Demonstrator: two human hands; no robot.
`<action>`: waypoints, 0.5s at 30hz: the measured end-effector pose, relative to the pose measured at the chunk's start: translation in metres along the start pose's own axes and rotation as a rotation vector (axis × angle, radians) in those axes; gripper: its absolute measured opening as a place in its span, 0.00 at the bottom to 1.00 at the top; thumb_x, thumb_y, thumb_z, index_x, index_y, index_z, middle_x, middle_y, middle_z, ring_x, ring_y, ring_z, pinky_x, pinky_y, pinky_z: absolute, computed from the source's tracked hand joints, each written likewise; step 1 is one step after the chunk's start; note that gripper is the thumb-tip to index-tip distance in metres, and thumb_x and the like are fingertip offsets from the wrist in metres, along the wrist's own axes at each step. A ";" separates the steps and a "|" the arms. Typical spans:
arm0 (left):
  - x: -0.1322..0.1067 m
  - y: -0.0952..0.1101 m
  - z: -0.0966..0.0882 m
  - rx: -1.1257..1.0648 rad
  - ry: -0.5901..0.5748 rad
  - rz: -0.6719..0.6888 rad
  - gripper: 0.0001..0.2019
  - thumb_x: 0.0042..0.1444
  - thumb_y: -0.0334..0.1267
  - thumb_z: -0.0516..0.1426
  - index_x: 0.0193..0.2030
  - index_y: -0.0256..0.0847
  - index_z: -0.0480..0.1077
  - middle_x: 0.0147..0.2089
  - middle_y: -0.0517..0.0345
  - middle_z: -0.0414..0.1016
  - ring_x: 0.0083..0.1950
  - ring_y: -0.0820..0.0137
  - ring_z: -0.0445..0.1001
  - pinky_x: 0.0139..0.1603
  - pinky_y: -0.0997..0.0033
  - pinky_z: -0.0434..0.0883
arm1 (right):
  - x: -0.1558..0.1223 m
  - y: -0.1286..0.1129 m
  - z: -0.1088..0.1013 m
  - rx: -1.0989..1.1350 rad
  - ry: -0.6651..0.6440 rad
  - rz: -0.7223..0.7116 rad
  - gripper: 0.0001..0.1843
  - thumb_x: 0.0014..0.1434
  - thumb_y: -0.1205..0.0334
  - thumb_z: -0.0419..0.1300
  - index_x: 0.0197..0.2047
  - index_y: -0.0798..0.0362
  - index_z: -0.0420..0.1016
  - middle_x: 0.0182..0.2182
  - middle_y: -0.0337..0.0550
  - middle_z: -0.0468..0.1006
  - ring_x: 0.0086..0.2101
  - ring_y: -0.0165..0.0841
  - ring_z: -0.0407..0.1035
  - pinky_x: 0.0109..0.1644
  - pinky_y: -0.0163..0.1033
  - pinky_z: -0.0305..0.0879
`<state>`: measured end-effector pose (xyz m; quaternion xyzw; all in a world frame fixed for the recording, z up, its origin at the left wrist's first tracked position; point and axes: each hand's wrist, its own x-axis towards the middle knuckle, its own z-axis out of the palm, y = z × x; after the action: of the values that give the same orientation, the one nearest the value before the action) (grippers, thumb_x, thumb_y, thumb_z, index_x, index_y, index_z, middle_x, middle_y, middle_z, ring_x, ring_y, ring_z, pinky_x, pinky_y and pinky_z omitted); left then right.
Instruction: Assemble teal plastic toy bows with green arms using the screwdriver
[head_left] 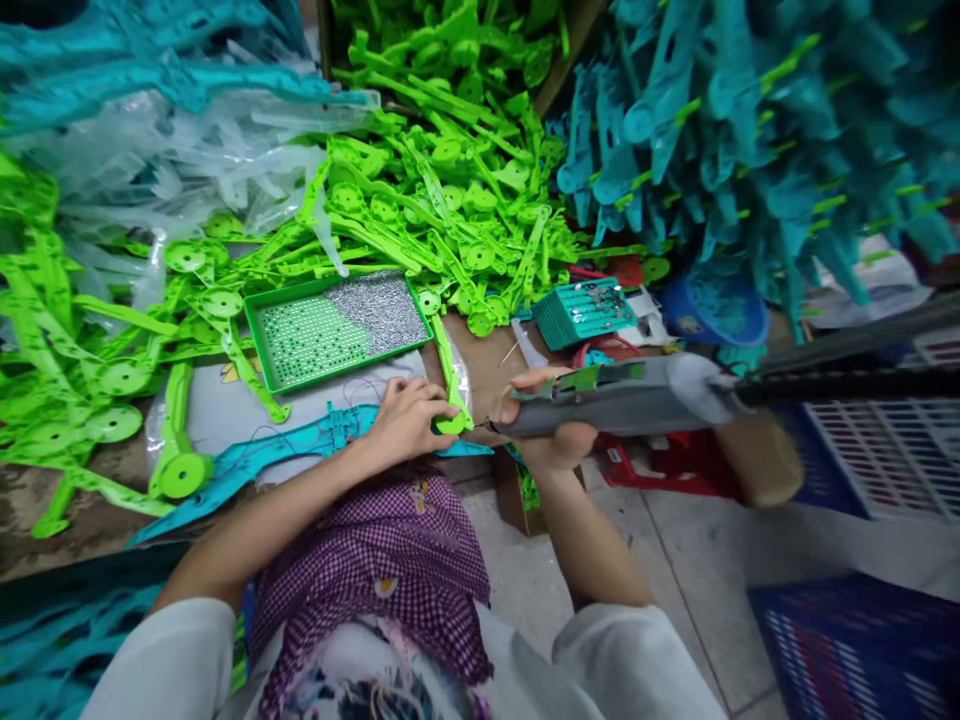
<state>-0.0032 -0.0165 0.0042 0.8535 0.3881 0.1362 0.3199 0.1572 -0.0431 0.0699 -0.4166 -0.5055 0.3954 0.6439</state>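
Note:
My left hand (409, 420) is closed over a bright green plastic part (452, 385), pressing it onto a long teal plastic part (255, 462) that lies across the bench. My right hand (547, 425) is wrapped round a grey electric screwdriver (637, 397), held level with its tip pointing left at the green part. A thick black cable runs from the tool's rear off to the right. A green tray (264, 350) of small screws sits just beyond my left hand.
Heaps of green plastic parts (450, 190) cover the bench behind and to the left. Teal assembled pieces (750, 130) hang at the upper right. A small teal basket (581, 312), a white crate (885, 450) and a blue crate (862, 650) stand to the right.

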 end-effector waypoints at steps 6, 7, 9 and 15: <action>0.000 0.001 0.002 0.018 0.016 0.001 0.15 0.51 0.47 0.65 0.45 0.46 0.77 0.44 0.58 0.77 0.49 0.62 0.68 0.56 0.55 0.53 | 0.002 0.016 -0.010 -0.056 -0.007 0.034 0.37 0.42 0.22 0.55 0.37 0.46 0.72 0.16 0.32 0.64 0.16 0.31 0.61 0.20 0.37 0.62; 0.000 0.001 0.002 0.022 0.017 0.006 0.15 0.51 0.47 0.65 0.45 0.46 0.77 0.43 0.58 0.77 0.48 0.62 0.69 0.55 0.56 0.53 | 0.001 0.019 -0.012 -0.051 -0.014 0.043 0.37 0.42 0.22 0.55 0.38 0.46 0.72 0.16 0.33 0.64 0.16 0.31 0.62 0.20 0.38 0.62; -0.001 0.000 0.003 0.026 0.016 0.017 0.15 0.51 0.46 0.65 0.45 0.46 0.77 0.42 0.59 0.77 0.46 0.63 0.69 0.54 0.58 0.54 | 0.000 0.027 -0.016 -0.037 -0.017 0.050 0.36 0.42 0.22 0.55 0.38 0.47 0.72 0.17 0.33 0.65 0.16 0.31 0.62 0.20 0.38 0.62; 0.000 -0.001 0.004 0.033 0.030 0.027 0.15 0.52 0.46 0.65 0.46 0.45 0.77 0.41 0.58 0.77 0.43 0.64 0.70 0.48 0.63 0.58 | -0.002 0.040 -0.019 -0.016 -0.038 0.046 0.33 0.46 0.24 0.55 0.38 0.46 0.72 0.17 0.33 0.66 0.17 0.32 0.65 0.22 0.38 0.63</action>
<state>-0.0025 -0.0176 0.0006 0.8618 0.3834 0.1467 0.2980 0.1717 -0.0345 0.0293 -0.4257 -0.5111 0.4140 0.6215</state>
